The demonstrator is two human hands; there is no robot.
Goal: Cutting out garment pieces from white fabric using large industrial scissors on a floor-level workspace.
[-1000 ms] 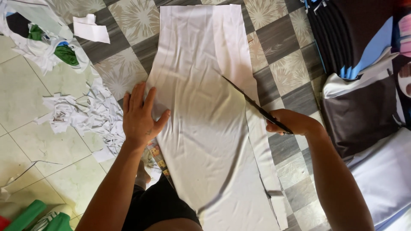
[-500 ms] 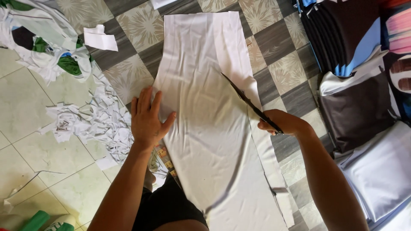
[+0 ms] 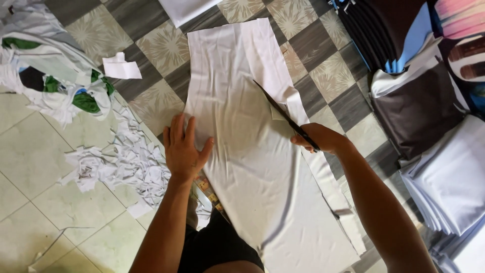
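Clenched around dark scissors [image 3: 283, 114], the right hand [image 3: 323, 139] runs blades toward 11 o'clock along the white cloth [image 3: 247, 167] spread on the tile floor [image 3: 30, 167]; the left hand [image 3: 183, 150], released and flat, pins the cloth's 9 o'clock edge. Keeping it taut should steady the cut.

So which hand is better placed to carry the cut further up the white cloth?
Probably the right hand: it grips the scissors at the white cloth edge, while the left hand lies flat.

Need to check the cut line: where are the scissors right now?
In the head view, the scissors are right of centre, held in the right hand, blades at the right edge of the white fabric.
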